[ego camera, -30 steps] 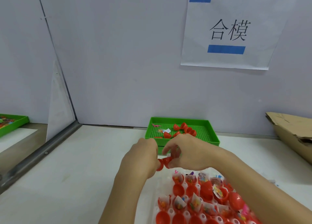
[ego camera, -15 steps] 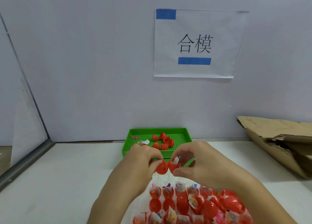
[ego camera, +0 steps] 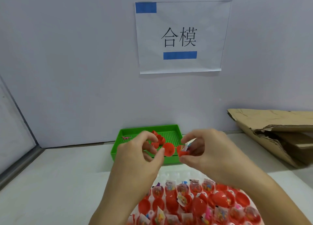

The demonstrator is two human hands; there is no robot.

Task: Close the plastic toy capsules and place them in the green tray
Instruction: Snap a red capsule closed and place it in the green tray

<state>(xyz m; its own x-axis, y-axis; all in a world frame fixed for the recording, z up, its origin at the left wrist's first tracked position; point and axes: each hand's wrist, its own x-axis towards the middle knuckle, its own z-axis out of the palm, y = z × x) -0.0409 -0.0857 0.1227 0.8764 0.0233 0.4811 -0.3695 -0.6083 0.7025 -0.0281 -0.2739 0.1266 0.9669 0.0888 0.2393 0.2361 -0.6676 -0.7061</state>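
Pinching red capsule halves, left hand (ego camera: 135,158), right hand (ego camera: 208,150), green tray (ego camera: 118,150) partly hidden.

Work surface: a white table (ego camera: 64,182), bounded at the rear by a pale wall and at the left by a metal-edged partition. Resting directly on it: a green tray (ego camera: 116,152) at the rear centre, close to the wall, holding several red capsule pieces (ego camera: 160,138) and a small pink item (ego camera: 126,137); a clear blister sheet (ego camera: 176,175) at the near edge, loaded with open red capsule halves (ego camera: 199,206) and small packets; flattened brown cardboard (ego camera: 271,133) at the rear right, well apart from the tray.
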